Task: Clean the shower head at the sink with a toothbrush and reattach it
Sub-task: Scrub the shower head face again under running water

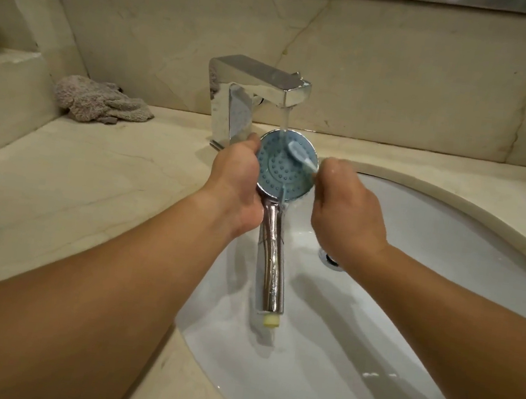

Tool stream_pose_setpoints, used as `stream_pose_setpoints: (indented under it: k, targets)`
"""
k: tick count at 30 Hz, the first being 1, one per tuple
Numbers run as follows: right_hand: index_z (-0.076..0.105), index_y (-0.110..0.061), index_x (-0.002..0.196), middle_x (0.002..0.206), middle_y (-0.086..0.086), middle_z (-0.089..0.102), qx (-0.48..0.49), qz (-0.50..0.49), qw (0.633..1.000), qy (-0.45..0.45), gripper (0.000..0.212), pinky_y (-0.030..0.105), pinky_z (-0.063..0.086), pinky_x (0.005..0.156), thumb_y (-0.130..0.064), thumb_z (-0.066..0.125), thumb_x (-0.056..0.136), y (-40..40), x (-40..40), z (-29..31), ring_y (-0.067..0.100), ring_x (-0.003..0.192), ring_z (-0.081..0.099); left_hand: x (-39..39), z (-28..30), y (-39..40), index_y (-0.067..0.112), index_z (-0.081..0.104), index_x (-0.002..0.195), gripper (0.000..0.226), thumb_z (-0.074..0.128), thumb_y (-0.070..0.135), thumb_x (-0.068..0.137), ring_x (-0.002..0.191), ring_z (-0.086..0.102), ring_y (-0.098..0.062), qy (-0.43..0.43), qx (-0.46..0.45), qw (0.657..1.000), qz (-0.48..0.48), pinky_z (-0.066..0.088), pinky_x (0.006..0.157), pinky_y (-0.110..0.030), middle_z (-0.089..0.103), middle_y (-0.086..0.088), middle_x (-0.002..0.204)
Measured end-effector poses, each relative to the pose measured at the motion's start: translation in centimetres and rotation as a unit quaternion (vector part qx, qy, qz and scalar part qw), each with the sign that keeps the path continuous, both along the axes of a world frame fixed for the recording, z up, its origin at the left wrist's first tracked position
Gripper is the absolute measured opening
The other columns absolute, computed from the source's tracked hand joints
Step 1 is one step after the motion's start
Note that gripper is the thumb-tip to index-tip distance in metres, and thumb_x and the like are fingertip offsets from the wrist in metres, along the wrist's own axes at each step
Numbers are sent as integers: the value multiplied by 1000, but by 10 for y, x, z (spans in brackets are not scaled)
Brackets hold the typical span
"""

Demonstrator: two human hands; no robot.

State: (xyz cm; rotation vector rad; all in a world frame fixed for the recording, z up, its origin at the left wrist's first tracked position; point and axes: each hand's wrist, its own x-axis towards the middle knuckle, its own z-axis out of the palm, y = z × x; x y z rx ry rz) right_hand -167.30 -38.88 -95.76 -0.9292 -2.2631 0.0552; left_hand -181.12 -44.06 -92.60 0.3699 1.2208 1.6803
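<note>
While water is running from the faucet [260, 99], the left hand [234, 176] is gripping the shower head [287, 169] face-up over the sink [443, 287], fingers wrapping its 9 o'clock rim. Right hand [342, 215], fingers apparently pinching the toothbrush [300, 156], is scrubbing toward 2 o'clock so runoff is draining.

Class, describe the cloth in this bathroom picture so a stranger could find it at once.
Start at the chrome faucet behind the white sink, then look left along the marble counter to the corner by the wall. The cloth lies there in a crumpled heap. It is the only soft, grey, fuzzy thing among hard, shiny surfaces.
</note>
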Motion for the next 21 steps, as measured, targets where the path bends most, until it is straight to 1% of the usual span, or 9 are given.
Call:
stream_pose_setpoints:
  k: [2, 5, 7, 9, 12, 15, 17, 19, 21]
  targets:
    - [43, -15, 90, 83, 4, 44, 13, 16, 1000, -15, 8, 31, 25, 45, -11, 47, 95, -2, 1, 1, 24, 52, 35, 0, 1, -1, 9, 63, 133, 51, 29, 40, 110, 105, 74, -37, 1, 5, 1000, -5, 63, 82, -52, 75, -20, 119]
    - [31, -22, 85, 80, -1, 38, -42, -41, 998, 21, 18, 33, 25, 46, -13, 40, 97, 6, 2, 9, 22, 55, 38, 2, 2, -1, 8, 65, 133, 53, 30, 41, 110, 111, 72, -35, 11, 19, 1000, -16, 60, 94, -52, 75, -17, 121]
    - [35, -19, 87, 84, 3, 43, 7, 4, 1000, -18, 16, 33, 30, 45, -11, 46, 96, -1, -1, 8, 22, 53, 39, 3, 5, -3, 3, 68, 127, 54, 30, 37, 109, 114, 71, -36, 17, 26, 999, -36, 58, 97, -51, 74, -19, 121]
    - [42, -15, 90, 87, 7, 46, 31, 24, 998, -40, 11, 39, 39, 46, -8, 50, 92, -6, -1, 8, 27, 53, 42, 4, 6, -5, 1, 70, 122, 51, 33, 32, 107, 113, 71, -37, 16, 38, 998, -52, 60, 94, -50, 74, -21, 119]
    - [36, -18, 89, 86, 4, 42, -25, -36, 999, 7, 12, 38, 34, 49, -10, 43, 92, 4, 1, 16, 29, 60, 43, 6, 4, -4, 1, 70, 122, 45, 37, 28, 107, 112, 72, -36, 25, 48, 997, -51, 60, 95, -52, 75, -20, 120]
    - [44, -13, 91, 86, 9, 47, 71, 37, 996, -51, 16, 39, 39, 43, -3, 55, 84, -3, -1, 8, 31, 52, 42, 6, 4, -4, 0, 69, 122, 48, 35, 28, 106, 111, 72, -36, 14, 39, 997, -62, 62, 89, -49, 74, -22, 119]
    - [46, -11, 93, 86, 10, 48, 60, 28, 996, -58, 16, 39, 40, 43, -3, 55, 83, 0, -1, 11, 31, 53, 42, 6, 4, -4, 1, 70, 119, 47, 34, 29, 107, 106, 74, -33, 9, 45, 997, -65, 63, 84, -46, 76, -20, 116]
    - [45, -13, 96, 87, 7, 45, 29, -19, 999, -31, 12, 37, 37, 45, -7, 51, 88, 6, 0, 15, 28, 55, 40, 7, 5, -5, 2, 70, 119, 46, 35, 28, 107, 107, 74, -33, 11, 52, 996, -67, 62, 88, -48, 76, -20, 117]
    - [43, -14, 92, 83, 6, 43, 76, 22, 996, -48, 19, 31, 28, 42, -4, 57, 83, 4, 0, 12, 22, 50, 31, 7, 5, -5, 0, 70, 121, 46, 35, 27, 106, 107, 73, -33, 8, 46, 996, -71, 63, 85, -46, 74, -21, 120]
